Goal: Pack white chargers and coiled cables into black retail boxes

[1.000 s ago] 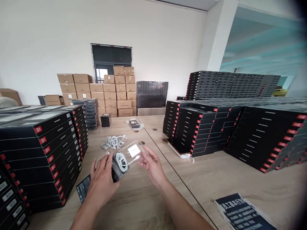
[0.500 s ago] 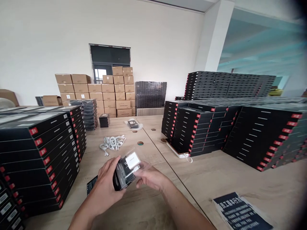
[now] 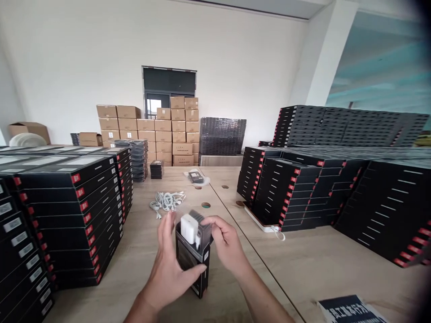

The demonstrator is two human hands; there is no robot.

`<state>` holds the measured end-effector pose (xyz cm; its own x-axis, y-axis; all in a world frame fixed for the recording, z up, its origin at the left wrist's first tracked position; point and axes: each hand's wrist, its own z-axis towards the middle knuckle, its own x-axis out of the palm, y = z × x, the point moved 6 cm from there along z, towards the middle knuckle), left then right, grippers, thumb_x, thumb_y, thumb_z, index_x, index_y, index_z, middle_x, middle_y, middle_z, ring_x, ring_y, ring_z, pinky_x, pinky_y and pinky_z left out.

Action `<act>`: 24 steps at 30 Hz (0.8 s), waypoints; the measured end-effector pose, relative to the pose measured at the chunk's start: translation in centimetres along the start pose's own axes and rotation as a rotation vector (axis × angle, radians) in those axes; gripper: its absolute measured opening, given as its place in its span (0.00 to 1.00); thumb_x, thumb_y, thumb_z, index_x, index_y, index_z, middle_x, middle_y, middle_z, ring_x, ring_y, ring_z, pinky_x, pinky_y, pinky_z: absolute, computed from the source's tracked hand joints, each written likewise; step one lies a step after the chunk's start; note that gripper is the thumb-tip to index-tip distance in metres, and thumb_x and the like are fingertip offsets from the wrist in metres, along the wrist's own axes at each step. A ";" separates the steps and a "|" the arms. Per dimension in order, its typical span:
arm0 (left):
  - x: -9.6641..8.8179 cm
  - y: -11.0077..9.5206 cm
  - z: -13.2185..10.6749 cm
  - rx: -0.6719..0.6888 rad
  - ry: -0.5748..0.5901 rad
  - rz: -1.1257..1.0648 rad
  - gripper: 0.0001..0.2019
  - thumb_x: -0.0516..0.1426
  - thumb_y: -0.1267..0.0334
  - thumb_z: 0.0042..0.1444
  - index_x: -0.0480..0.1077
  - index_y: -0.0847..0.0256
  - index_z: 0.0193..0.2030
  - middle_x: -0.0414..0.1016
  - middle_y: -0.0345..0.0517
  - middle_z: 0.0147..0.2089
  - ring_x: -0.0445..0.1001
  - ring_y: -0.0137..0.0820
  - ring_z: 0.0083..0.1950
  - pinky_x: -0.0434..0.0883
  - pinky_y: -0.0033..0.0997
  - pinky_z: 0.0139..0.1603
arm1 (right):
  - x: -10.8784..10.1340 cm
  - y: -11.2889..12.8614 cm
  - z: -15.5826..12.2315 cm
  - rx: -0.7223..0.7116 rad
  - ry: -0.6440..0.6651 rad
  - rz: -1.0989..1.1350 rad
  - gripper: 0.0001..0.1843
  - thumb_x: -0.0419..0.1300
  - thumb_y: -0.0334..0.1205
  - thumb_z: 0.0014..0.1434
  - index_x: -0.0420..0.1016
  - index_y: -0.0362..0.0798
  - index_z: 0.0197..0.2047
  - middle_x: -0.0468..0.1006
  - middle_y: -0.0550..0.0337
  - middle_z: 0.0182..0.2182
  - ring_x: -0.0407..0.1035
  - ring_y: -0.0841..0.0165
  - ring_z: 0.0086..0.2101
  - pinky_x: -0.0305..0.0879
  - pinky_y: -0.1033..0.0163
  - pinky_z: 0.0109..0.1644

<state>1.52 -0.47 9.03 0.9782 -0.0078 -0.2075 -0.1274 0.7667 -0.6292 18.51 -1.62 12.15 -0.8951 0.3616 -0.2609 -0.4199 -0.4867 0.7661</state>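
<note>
A slim black box (image 3: 204,280) stands upright on the table before me. My left hand (image 3: 166,264) grips it from the left, with the thumb across its front. Out of its top sticks a clear plastic tray (image 3: 205,233) with a white charger (image 3: 189,228) in it. Beside the charger shows a white plug end, perhaps of a cable. My right hand (image 3: 226,242) is closed at the tray's upper right edge, fingers partly hidden behind it. Beyond the box lie several coiled white cables (image 3: 167,201).
Tall stacks of black boxes stand left (image 3: 101,215) and right (image 3: 269,188). A white tray-like item (image 3: 261,220) with a cable lies by the right stack. Further back are a small black stack (image 3: 156,169) and brown cartons (image 3: 163,137). A printed sheet (image 3: 350,309) lies front right.
The black box has gone from tilted in my hands to upright on the table. My right hand has moved to the tray's upper right edge. The view has shifted left.
</note>
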 end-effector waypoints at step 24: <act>-0.4 4.2 0.4 -0.101 0.016 -0.065 0.13 0.55 0.63 0.60 0.62 0.54 0.51 0.57 0.54 0.67 0.60 0.40 0.68 0.65 0.47 0.63 | 0.8 0.3 -0.4 -0.152 0.010 -0.043 0.07 0.60 0.39 0.59 0.77 0.50 0.31 0.79 0.54 0.39 0.74 0.62 0.41 0.68 0.58 0.47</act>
<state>0.63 2.97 6.76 0.9822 -0.0663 -0.1755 -0.0807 0.6955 -0.7140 17.62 -1.79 11.98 -0.8769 0.3772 -0.2978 -0.4750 -0.5856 0.6568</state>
